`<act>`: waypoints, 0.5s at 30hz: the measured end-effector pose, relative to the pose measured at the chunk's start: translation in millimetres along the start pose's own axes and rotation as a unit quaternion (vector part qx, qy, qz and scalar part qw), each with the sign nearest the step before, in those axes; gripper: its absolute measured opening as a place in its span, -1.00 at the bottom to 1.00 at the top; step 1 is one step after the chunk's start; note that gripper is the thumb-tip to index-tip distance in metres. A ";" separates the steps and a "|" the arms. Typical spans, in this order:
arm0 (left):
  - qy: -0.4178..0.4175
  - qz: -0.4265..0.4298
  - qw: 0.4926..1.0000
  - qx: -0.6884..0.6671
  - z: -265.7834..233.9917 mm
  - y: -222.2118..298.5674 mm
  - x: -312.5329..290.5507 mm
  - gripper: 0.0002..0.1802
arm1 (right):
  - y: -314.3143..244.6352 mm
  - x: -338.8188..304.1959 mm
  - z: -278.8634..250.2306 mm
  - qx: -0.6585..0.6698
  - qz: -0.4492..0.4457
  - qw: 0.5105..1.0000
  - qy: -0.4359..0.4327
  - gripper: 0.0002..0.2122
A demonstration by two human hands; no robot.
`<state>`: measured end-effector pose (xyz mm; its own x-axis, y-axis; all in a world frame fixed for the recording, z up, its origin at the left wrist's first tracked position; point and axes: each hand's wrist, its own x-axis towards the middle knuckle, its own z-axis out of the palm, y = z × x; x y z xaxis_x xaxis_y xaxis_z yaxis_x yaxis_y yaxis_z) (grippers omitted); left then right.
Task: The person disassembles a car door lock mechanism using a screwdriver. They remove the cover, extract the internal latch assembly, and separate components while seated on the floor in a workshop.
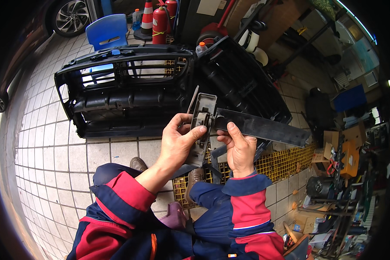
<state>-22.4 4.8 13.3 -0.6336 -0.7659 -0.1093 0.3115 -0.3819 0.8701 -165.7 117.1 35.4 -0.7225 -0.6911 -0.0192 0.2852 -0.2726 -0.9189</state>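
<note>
**Bracket and slat held above a tiled floor**

The pale floor spreads widest, its square tiles ruled by dark joints. On it are two black frames of what looks like moulded plastic. The left frame is a rounded oblong, with slim bars across its upper opening and a bulging, ribbed band below; the right frame sits at a slant beside it. A yellow grate of small square mesh runs through the tiles. Beyond the left frame are a smooth blue chair, slotted in the back, a red-and-white banded cone and a glossy red extinguisher.

The slat, long, flat and dull black, reaches out to the right. Its inner end lies against the bracket, a narrow grey piece with recesses and raised detail; whether they are joined cannot be told. The left hand is closed round the bracket, thumb across its face. The right hand pinches the slat's inner end, thumb up and fingers curled.
</note>
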 end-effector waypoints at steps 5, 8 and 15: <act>0.004 -0.012 0.999 -0.035 1.0 -0.9 0.4 -0.39 | 3.5 0.8 0.1 -0.046 -0.037 0.998 -0.008 -0.86; -0.003 -0.018 0.999 -0.046 -1.5 -1.6 2.2 -0.38 | 6.7 2.1 -0.5 -0.054 -0.057 0.997 -0.016 -0.85; -0.010 -0.004 0.999 -0.050 -0.8 0.9 1.0 -0.47 | 6.0 2.8 -2.3 -0.020 -0.051 0.998 -0.026 -0.83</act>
<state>-22.2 3.2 13.5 -0.6509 -0.7518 -0.1058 0.3743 -0.4390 0.8168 -167.5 115.1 29.0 -0.7126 -0.6952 0.0945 0.1863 -0.3173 -0.9298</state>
